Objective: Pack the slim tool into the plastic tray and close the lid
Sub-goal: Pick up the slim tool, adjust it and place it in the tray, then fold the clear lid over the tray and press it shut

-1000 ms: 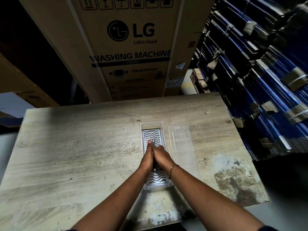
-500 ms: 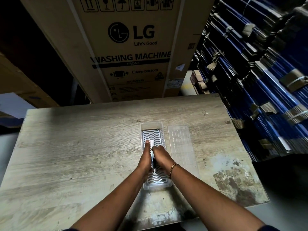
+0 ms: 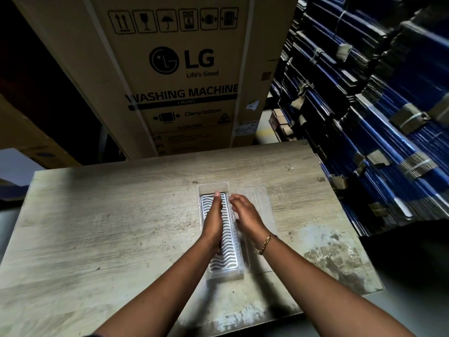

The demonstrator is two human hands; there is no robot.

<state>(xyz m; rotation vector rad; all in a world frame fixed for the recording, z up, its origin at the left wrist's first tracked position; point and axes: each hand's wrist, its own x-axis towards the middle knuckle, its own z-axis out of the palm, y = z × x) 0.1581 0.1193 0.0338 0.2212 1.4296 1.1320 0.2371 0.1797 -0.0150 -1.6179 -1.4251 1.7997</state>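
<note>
A clear plastic tray with a white wavy-patterned insert lies lengthwise on the wooden table. My left hand lies stretched along the tray's left half, fingers together and pointing away, pressed down over the slim tool. Only a dark sliver of the slim tool shows under the heel of that palm. My right hand, with a gold bracelet on its wrist, hovers at the tray's right rim with fingers loosely spread and nothing in them. The clear ribbed lid lies flat beside the tray on its right, partly under my right hand.
The wooden table has a worn, stained patch at the near right. A tall cardboard washing machine box stands right behind the far edge. Stacks of blue bundled flat cartons rise close on the right.
My right hand has come off the tool and moved right to the tray's rim. My left hand has slid further along the tray. The view has tilted slightly.
</note>
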